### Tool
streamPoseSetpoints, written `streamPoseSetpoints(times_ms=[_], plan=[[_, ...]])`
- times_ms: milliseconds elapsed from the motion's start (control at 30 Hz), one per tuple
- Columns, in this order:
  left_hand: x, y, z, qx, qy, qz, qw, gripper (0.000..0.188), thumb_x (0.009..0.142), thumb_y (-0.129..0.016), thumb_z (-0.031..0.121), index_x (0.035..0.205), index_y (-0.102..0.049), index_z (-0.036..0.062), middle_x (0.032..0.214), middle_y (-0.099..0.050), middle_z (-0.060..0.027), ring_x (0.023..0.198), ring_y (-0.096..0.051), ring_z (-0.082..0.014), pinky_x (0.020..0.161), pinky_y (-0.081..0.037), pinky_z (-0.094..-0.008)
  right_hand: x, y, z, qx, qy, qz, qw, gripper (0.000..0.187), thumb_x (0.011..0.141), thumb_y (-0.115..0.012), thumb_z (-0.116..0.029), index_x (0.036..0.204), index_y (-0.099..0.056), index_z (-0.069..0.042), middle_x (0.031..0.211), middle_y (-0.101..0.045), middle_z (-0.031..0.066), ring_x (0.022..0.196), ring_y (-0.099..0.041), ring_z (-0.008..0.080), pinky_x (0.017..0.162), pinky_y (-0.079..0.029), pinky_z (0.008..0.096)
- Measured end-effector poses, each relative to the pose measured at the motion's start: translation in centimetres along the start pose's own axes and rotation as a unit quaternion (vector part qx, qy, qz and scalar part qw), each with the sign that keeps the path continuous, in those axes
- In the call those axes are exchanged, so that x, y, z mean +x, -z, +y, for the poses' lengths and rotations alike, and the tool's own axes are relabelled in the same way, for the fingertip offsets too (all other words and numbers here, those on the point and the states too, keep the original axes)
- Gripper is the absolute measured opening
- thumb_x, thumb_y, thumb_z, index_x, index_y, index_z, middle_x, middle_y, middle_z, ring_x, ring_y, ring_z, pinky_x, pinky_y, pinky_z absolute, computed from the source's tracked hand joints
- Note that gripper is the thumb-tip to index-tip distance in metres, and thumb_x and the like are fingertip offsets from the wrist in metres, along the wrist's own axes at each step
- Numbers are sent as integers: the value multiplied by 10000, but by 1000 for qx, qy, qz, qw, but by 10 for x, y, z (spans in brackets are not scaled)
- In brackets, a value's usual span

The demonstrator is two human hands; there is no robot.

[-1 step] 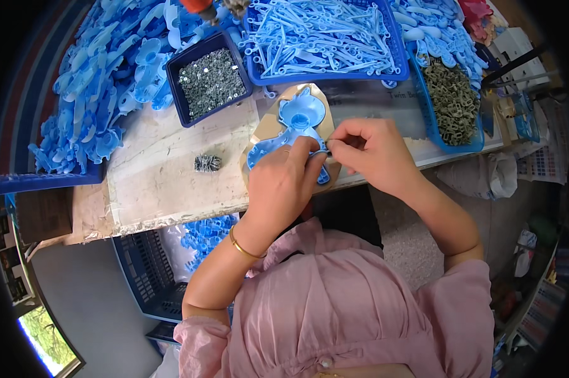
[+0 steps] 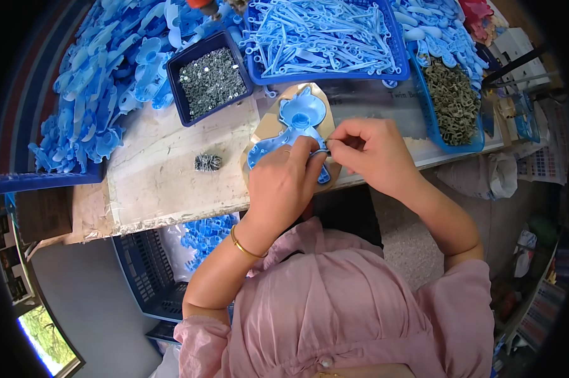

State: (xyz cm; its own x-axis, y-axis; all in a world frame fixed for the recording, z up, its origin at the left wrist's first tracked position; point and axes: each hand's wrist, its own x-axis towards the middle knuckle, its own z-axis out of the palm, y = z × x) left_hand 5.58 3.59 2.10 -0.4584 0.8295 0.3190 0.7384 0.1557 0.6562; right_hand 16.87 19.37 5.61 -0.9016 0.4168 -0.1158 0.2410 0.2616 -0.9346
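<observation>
A light blue plastic cat-shaped shell (image 2: 302,110) lies hollow side up on a tan shaped board (image 2: 257,133) at the table's near edge. My left hand (image 2: 278,186) is over the shell's lower part, thumb and forefinger closed at its right side beside a thin blue curved piece. Those fingers hide much of the lower shell. Just to the right, my right hand (image 2: 375,154) pinches at the same edge, thumb against forefinger. Something small and dark shows at its fingertips, too small to name.
A dark tray of small metal parts (image 2: 212,82) and a blue basket of slim blue plastic arms (image 2: 325,44) stand beyond. Blue shells (image 2: 133,69) heap up at left. At right is a bin of metal clips (image 2: 451,104). A small metal bundle (image 2: 207,162) lies left of the board.
</observation>
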Motion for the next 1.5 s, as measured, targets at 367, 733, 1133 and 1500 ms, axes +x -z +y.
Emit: streamPoseSetpoints(times_ms=[367, 733, 1133, 1500], plan=[[2, 27, -8, -191, 98, -91, 972, 153, 985, -665, 129, 1046, -667, -11, 822, -650, -88, 679, -576, -182, 648, -476, -303, 7, -1, 9, 86, 35, -83, 992, 175, 917, -729, -90, 1073, -697, -17, 883, -646, -11, 788, -605, 58, 689, -501, 220], [-18, 37, -43, 78, -10, 54, 995, 440, 775, -829, 218, 1159, -664, 78, 1060, -662, -93, 1003, -569, -317, 883, -468, -420, 40, -3, 33, 72, -30, -111, 991, 245, 858, -769, -24, 1085, -694, 30, 892, -700, 32, 788, -642, 71, 714, -520, 220], [-16, 30, -54, 120, 23, 28, 992, 321, 747, -810, 157, 1029, -679, 79, 1030, -643, -76, 931, -578, -305, 839, -484, -413, 52, -17, 18, -57, -51, -95, 993, 209, 840, -758, -18, 1030, -707, 50, 871, -733, 87, 789, -686, 102, 704, -546, 250], [-16, 28, -53, 167, 12, 11, 986, 144, 760, -802, 195, 846, -716, 118, 1041, -636, -15, 957, -585, -258, 812, -468, -401, 60, -19, 6, -240, -4, -172, 955, 189, 756, -787, -58, 938, -746, -26, 910, -738, 131, 832, -712, 256, 732, -550, 343]])
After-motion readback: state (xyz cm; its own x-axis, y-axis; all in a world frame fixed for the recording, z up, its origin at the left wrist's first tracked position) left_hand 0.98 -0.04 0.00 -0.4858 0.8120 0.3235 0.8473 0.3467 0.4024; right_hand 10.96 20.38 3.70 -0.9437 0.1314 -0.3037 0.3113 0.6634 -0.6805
